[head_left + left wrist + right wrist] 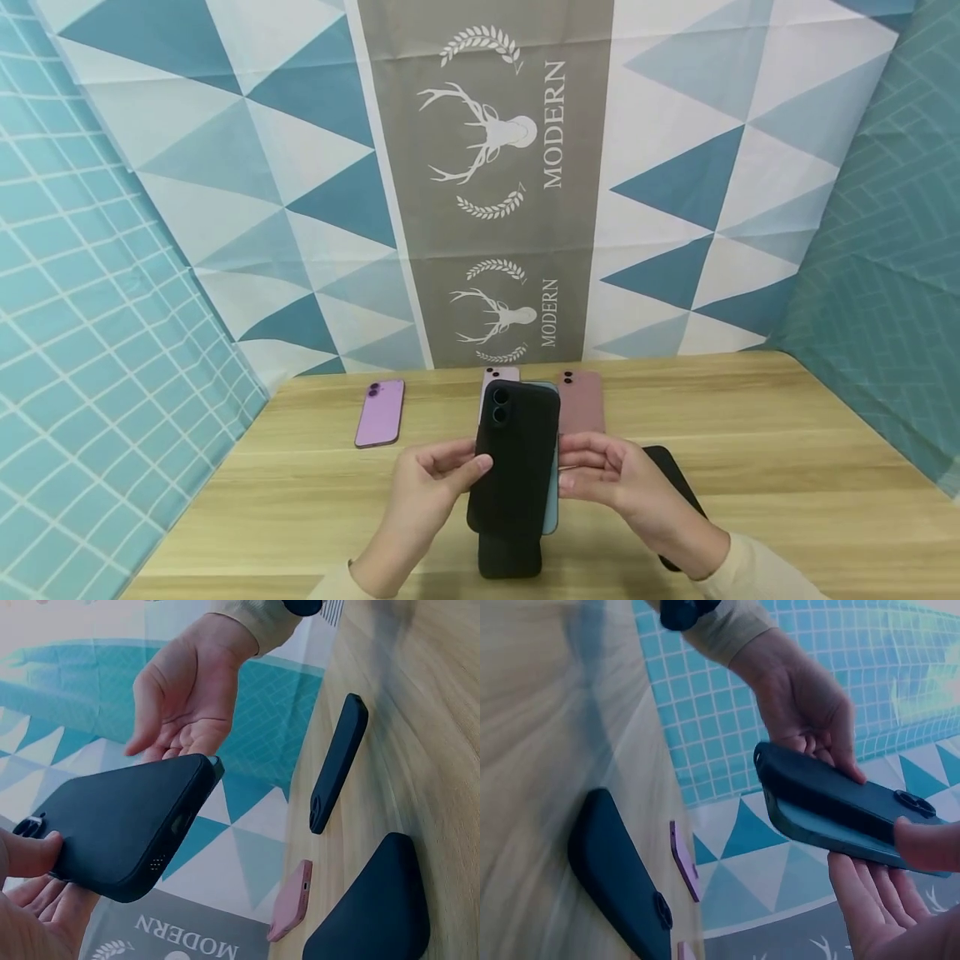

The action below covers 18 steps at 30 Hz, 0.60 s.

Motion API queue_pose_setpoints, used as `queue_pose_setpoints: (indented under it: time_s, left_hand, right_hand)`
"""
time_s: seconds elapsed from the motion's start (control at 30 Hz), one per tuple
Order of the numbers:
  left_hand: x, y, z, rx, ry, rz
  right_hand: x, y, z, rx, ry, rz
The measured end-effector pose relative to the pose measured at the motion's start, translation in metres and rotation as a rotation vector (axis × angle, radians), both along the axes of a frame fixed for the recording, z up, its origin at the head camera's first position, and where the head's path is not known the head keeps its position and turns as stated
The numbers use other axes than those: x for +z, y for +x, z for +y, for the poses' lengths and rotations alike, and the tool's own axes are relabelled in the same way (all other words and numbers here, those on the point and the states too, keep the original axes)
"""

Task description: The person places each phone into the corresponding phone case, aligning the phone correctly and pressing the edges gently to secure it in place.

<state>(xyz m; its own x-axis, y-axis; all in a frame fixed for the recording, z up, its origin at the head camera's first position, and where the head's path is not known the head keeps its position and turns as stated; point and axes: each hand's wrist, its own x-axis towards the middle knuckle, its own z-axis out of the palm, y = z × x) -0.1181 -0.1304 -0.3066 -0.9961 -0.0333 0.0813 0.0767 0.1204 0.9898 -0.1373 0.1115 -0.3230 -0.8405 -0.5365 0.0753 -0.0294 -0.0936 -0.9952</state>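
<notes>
A black phone case (517, 458) is held up over the table, its camera cutout at the top. Behind it, a light blue phone (554, 492) shows along the right edge. The right wrist view has the case (832, 784) lying askew over the blue phone (821, 832), a strip of the phone exposed. My left hand (427, 496) pinches the case's left side, thumb on its black back. My right hand (618, 475) grips the phone's right edge between thumb and fingers. Fingers behind the pair are partly hidden in the head view.
Another black case (510, 558) lies directly below the held pair, and one more black case (678, 492) lies by my right wrist. Farther back are a purple phone (380, 414), a pale pink phone (501, 373) and a darker pink phone (582, 400), the latter two partly covered.
</notes>
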Motion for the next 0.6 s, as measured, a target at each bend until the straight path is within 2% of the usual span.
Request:
queue_pose_setpoints:
  time_s: [0.13, 0.27, 0.43, 0.6]
  left_hand:
    - [0.0004, 0.0008, 0.0004, 0.029, -0.014, -0.008]
    - [-0.0013, 0.0015, 0.0016, 0.034, -0.009, -0.027]
    - [-0.0006, 0.0007, 0.0028, -0.019, -0.005, -0.017]
    - [0.0020, -0.0005, 0.0024, -0.089, -0.027, 0.007]
  right_hand:
    - [0.0009, -0.0018, -0.0042, 0.016, 0.041, 0.021]
    - [-0.0014, -0.0002, -0.0069, -0.030, 0.059, 0.007]
    - [-0.0025, 0.0032, -0.0086, -0.103, 0.060, -0.010]
    - [0.0021, 0.0037, -0.0069, -0.073, 0.022, 0.030]
